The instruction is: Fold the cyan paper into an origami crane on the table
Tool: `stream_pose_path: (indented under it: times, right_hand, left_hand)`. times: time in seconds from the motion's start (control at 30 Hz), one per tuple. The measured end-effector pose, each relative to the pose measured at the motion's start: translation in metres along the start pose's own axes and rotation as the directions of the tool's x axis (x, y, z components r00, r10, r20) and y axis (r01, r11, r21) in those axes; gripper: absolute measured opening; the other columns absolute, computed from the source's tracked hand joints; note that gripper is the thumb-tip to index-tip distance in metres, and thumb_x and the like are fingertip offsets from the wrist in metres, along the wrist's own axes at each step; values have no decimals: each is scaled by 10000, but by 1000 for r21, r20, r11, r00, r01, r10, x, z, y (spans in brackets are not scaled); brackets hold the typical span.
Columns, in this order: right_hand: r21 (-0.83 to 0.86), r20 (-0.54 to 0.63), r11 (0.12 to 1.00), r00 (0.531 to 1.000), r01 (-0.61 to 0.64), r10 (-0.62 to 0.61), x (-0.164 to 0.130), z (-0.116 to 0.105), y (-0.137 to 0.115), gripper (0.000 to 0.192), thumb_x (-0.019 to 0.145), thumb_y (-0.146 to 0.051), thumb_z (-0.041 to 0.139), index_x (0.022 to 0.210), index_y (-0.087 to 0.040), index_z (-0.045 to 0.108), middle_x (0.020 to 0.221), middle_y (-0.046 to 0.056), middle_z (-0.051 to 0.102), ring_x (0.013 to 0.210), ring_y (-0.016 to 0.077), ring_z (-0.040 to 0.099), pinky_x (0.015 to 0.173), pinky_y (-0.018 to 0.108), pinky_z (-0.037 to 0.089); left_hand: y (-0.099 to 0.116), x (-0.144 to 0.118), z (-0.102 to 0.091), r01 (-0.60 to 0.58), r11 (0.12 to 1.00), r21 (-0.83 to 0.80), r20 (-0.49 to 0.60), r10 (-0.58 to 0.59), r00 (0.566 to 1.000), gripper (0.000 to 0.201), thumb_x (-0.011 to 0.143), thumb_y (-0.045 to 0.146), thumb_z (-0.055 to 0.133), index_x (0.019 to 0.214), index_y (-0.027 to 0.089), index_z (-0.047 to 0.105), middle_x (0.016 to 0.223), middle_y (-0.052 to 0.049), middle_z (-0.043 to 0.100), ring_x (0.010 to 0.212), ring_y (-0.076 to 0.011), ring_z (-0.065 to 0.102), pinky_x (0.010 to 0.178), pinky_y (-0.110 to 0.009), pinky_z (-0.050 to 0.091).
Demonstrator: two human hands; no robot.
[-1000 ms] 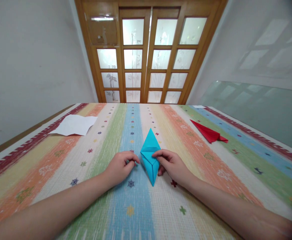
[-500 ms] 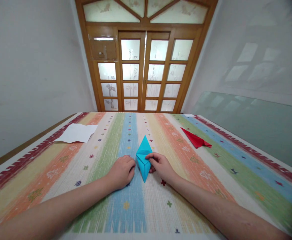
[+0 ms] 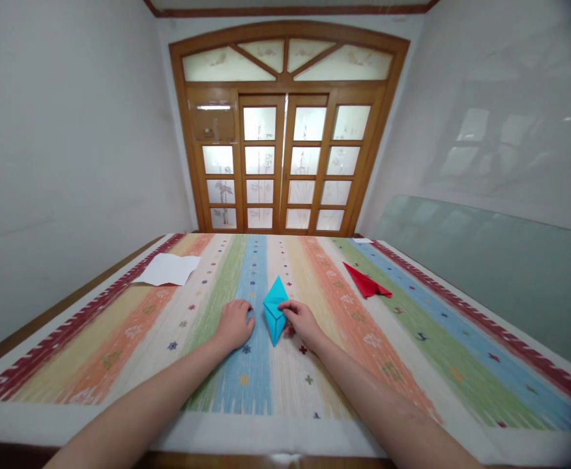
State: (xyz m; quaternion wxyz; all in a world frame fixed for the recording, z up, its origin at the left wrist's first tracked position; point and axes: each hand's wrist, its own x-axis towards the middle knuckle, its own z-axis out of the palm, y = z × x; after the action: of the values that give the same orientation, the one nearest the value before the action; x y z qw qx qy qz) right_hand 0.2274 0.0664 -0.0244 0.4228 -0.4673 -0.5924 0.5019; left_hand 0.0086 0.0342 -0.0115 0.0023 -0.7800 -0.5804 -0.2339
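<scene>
From the head camera, both bare forearms reached forward from the bottom edge and converged toward the blue folded paper (image 3: 275,314), which lay on the striped tablecloth (image 3: 412,352), on the border between its blue stripe and the pale stripe beside it. The paper was a long kite shape with one point aimed at the door and the other back at the person.

The right hand (image 3: 301,320) sat just right of the blue paper, knuckles up, wrist low on the cloth. Its fingers (image 3: 288,307) were drawn narrow, with the tips pressed on the paper's right edge near the middle fold; whether the thumb was under the flap could not be told.

The left hand (image 3: 234,324) rested palm down just left of the blue paper, on the blue stripe. Its fingers were curled loosely together and held nothing; a thin gap of cloth showed between them and the paper's left edge.

A red folded paper (image 3: 366,284) lay well to the right of the blue paper and farther off, on the green stripe. A white sheet (image 3: 168,270) lay well to the left of the blue paper, near the cloth's dark red border. Beyond the blue paper, past the far end of the cloth, stood a wooden door (image 3: 285,163) with frosted panes.
</scene>
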Motion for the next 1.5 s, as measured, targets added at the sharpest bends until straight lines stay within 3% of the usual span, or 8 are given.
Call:
stream_pose_path:
  times: [0.17, 0.37, 0.6, 0.8, 0.93, 1.17, 1.5]
  right_hand:
    - [5, -11, 1000, 1000, -16, 16, -2, 3, -2, 256, 833, -356, 559, 998, -180, 645, 691, -29, 644, 391, 109, 581, 378, 215, 457]
    - [-18, -21, 1000, 1000, -23, 22, -2, 3, -3, 238, 866, -329, 545, 1014, -175, 649, 589, -52, 598, 382, 109, 559, 377, 201, 440]
    - [-42, -34, 995, 996, -88, 87, 5, 6, 1, 244, 875, -293, 530, 1059, -181, 647, 604, -49, 606, 347, 100, 535, 332, 187, 385]
    - [-43, -62, 993, 992, -113, 110, 9, 8, 4, 279, 859, -302, 538, 1087, -179, 642, 587, -54, 597, 319, 97, 512, 307, 181, 343]
    - [-9, -76, 996, 993, -88, 87, 5, 6, 7, 339, 875, -409, 525, 1106, -183, 627, 581, -65, 570, 322, 106, 521, 307, 191, 349]
    - [66, -22, 997, 999, -31, 33, -5, 4, 5, 370, 889, -467, 550, 1134, -198, 619, 642, -45, 592, 430, 124, 593, 408, 228, 460]
    - [106, 24, 994, 1000, -15, 12, -10, 4, -4, 385, 890, -478, 570, 1145, -192, 605, 632, -52, 578, 457, 131, 596, 451, 249, 489]
  left_hand:
    - [0, 3, 4, 110, 992, 56, -1, -110, 994, 241, 892, 262, 514, 1085, 171, 627, 1173, -143, 618, 1165, -298, 525, 1040, -441, 332]
    - [3, 3, 4, 121, 990, 77, 27, -124, 992, 270, 915, 291, 494, 1121, 167, 617, 1214, -166, 602, 1211, -326, 492, 1054, -476, 303]
    - [5, 8, 6, 159, 986, 58, 74, -163, 984, 247, 906, 283, 495, 1092, 174, 616, 1234, -188, 587, 1227, -358, 467, 1040, -538, 301]
    - [-5, 21, 7, 203, 978, -54, 107, -197, 975, 210, 862, 315, 569, 1000, 172, 637, 1060, -172, 652, 1086, -347, 567, 948, -497, 406]
    - [-9, 26, 11, 218, 952, -213, 48, -213, 976, 275, 942, 347, 494, 1104, 159, 612, 1106, -174, 654, 1138, -334, 573, 1022, -512, 369]
    - [-2, 24, 15, 117, 798, -591, 61, -100, 993, 348, 972, 304, 482, 1304, 209, 527, 1296, -115, 618, 1188, -223, 591, 1014, -381, 450]
    - [2, 20, 29, 200, 508, -838, 214, -31, 976, 347, 875, 228, 610, 1220, 193, 616, 969, -53, 677, 854, -168, 633, 800, -324, 536]
